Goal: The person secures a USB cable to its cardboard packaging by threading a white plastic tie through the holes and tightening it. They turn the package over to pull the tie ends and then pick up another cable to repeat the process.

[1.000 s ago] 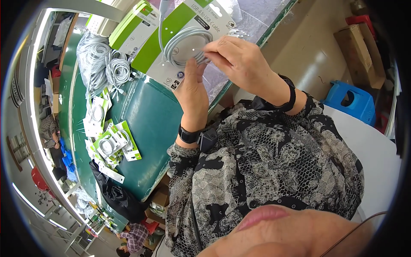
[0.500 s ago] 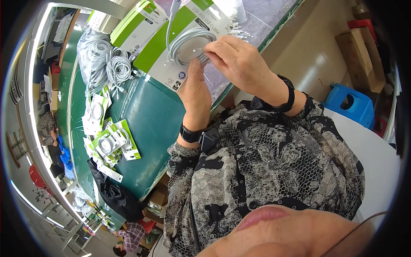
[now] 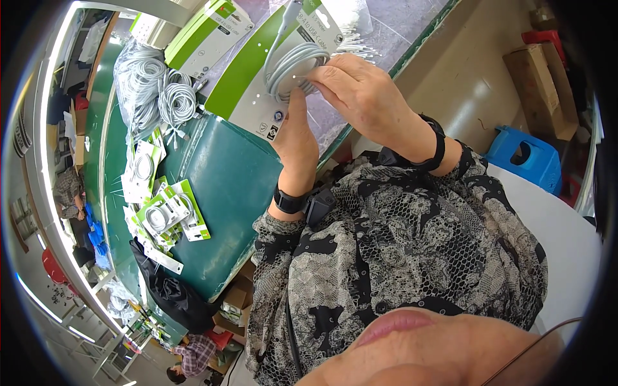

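My left hand [image 3: 298, 138] grips a green and white packaging card [image 3: 233, 87] by its lower edge, the thumb on its front beside a coiled white cable [image 3: 279, 80]. The coil rests against the card, and its plug end [image 3: 291, 14] stretches up toward the card's top. My right hand [image 3: 360, 83] is closed in a pinch at the coil's right side. From its fingertips pokes a thin white tie [image 3: 300, 77]; the rest of the tie is hidden. Behind that hand, a bunch of thin white ties [image 3: 357, 46] fans out on the table.
On the green table [image 3: 222, 174] lie packed cable cards [image 3: 170, 212], a plastic bag of coiled cables [image 3: 138, 80], loose coils [image 3: 177, 96] and a stack of cards [image 3: 206, 38]. A black cloth [image 3: 170, 293] hangs at the edge. A blue stool [image 3: 524, 157] stands at right.
The card and coil have shifted slightly right and tilted. My left hand has turned a little with them, while my right hand stays almost in place, still pinching.
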### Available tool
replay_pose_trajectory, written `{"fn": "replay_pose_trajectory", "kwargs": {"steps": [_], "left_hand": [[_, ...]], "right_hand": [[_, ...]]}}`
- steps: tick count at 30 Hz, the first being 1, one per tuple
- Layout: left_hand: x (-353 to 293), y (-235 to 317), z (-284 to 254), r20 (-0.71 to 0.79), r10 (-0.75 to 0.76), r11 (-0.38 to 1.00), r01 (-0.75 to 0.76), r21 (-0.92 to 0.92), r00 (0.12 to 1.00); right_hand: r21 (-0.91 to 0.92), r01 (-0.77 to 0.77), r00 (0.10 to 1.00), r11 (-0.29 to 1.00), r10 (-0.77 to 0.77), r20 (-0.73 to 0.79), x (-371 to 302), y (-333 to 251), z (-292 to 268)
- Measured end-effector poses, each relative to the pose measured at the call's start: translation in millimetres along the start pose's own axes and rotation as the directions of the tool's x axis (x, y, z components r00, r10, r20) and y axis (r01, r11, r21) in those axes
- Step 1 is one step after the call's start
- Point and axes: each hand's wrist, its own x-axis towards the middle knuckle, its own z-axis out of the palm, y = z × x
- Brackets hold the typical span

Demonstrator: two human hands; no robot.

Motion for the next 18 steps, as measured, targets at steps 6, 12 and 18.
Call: {"fn": "replay_pose_trajectory", "kwargs": {"steps": [6, 12, 18], "left_hand": [[-3, 6, 7, 0.004, 0.13, 0.964, -0.127, 0.235, 0.992], [1, 0, -4, 0.209, 0.439, 0.711, -0.479, 0.514, 0.874], [0, 13, -1, 0.408, 0.663, 0.364, -0.747, 0.557, 0.628]], "right_hand": [[0.018, -0.031, 0.999, 0.999, 0.031, 0.036, 2, -5, -4], [0.119, -0.028, 0.999, 0.992, 0.032, -0.024, -1, -3, 1], [0.247, -0.052, 0.995, 0.968, 0.073, -0.075, -11, -1, 2]]}}
